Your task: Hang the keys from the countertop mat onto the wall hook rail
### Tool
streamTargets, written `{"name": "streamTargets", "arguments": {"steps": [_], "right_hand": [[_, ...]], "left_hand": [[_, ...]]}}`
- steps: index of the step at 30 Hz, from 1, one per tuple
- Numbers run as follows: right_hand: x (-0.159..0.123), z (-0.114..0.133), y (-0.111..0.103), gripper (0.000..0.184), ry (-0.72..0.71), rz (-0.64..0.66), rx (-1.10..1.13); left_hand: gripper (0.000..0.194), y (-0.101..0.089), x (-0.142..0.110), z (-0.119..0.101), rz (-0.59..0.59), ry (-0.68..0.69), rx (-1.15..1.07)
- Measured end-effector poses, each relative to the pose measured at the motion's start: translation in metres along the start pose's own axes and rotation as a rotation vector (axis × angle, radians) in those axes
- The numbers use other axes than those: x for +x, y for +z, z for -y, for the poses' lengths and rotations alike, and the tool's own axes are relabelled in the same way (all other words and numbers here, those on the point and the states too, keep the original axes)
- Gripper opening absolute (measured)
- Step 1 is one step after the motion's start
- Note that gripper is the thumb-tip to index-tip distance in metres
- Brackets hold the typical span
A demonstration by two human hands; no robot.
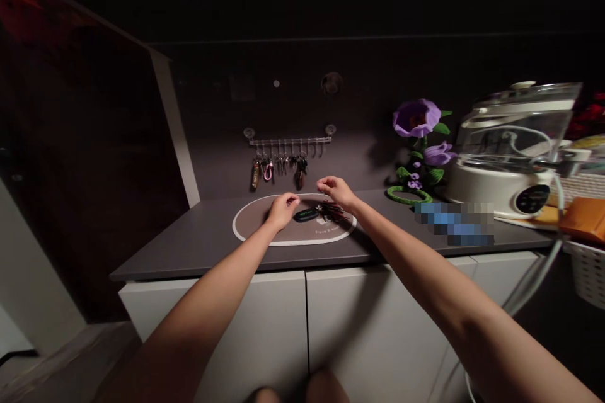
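Forearms (pixel 236 271) above counter (pixel 165 239); left hand (pixel 282 211) over mat (pixel 250 217); right hand (pixel 338 191) near keys (pixel 334 211); fingers (pixel 293 199) pinched, contents unclear.

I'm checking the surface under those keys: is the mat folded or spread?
Spread: the mat lies flat on the counter, its pale rim forming an oval outline, partly hidden.

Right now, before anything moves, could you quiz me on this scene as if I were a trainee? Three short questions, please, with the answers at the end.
1. True or false: the pink loop hangs from the clear rack on the wall.
2. What stands between the mat and the white appliance? A) a red kettle B) purple flowers C) a glass bottle
3. Fill the gap: the bunch of keys lies on a mat whose shape is ____.
Key: 1 true; 2 B; 3 oval.
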State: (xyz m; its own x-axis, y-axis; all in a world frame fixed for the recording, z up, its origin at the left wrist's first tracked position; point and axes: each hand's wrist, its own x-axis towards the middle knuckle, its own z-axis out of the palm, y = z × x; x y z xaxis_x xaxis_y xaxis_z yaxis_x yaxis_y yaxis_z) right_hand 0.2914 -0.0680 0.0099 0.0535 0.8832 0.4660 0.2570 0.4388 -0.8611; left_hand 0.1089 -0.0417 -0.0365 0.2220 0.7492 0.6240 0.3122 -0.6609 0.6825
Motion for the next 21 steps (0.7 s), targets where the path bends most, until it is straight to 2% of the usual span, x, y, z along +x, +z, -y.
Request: {"name": "streamTargets", "arguments": {"steps": [4,7,11,13,16,18,21], "right_hand": [[-0.019,-0.004,-0.013,0.023,-0.045,0.065,-0.188],[-0.032,-0.006,-0.025,0.026,-0.059,0.175,-0.35],[-0.044,-0.009,-0.041,0.022,-0.21,0.299,-0.532],[-0.048,-0.011,-0.047,0.02,-0.282,0.338,-0.587],[-0.055,-0.014,-0.049,0.021,-0.317,0.386,-0.589],[-0.061,-0.012,-0.046,0.021,-0.247,0.346,-0.528],[-0.07,-0.003,-0.039,0.022,-0.013,0.231,-0.39]], "left_hand": [[0.01,0.0,-0.003,-0.009,-0.013,-0.01,-0.008],[0.01,-0.001,-0.004,-0.012,-0.007,-0.019,-0.001],[0.009,-0.001,-0.005,-0.01,0.015,0.001,0.022],[0.01,-0.001,-0.005,-0.007,0.036,0.029,0.049],[0.01,-0.002,-0.006,-0.005,0.066,0.068,0.096],[0.011,-0.002,-0.007,-0.005,0.086,0.082,0.122],[0.01,-0.002,-0.008,-0.005,0.111,0.087,0.15]]}}
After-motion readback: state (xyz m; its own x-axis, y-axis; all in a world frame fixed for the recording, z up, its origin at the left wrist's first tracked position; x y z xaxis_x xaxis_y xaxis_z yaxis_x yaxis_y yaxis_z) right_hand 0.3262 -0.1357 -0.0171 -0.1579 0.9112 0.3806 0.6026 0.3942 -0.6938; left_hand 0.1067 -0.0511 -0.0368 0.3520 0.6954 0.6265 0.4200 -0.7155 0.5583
